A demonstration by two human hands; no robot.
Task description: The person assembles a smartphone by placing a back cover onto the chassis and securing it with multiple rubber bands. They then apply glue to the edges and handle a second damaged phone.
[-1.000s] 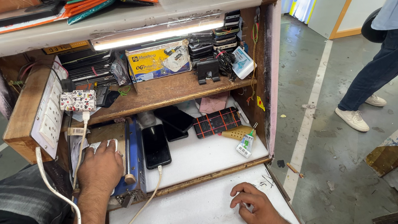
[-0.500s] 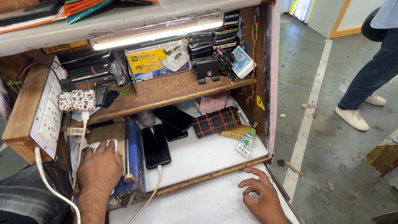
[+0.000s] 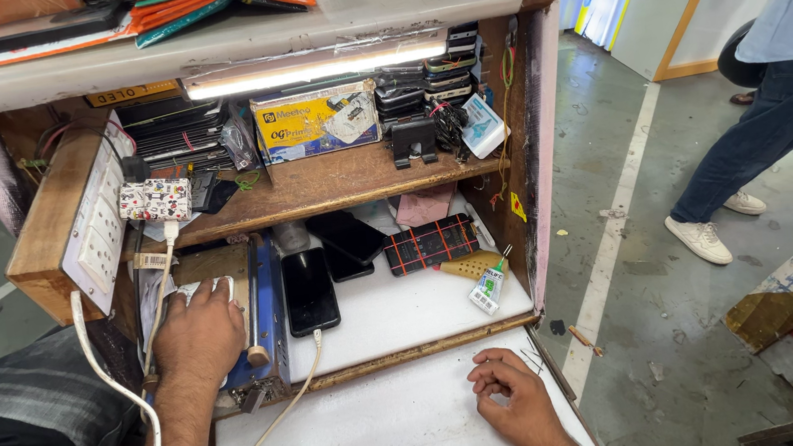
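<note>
A tube lamp (image 3: 312, 69) glared white under the top shelf, lighting the stall evenly; focus was sharp, edges slightly stretched.

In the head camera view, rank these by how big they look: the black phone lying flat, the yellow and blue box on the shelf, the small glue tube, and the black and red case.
1. yellow and blue box
2. black phone and black and red case: look alike, not ranked
3. glue tube

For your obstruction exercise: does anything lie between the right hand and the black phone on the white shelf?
Yes. A raised wooden ledge crosses between the right hand and the black phone, and a white cable trails over it.
</note>
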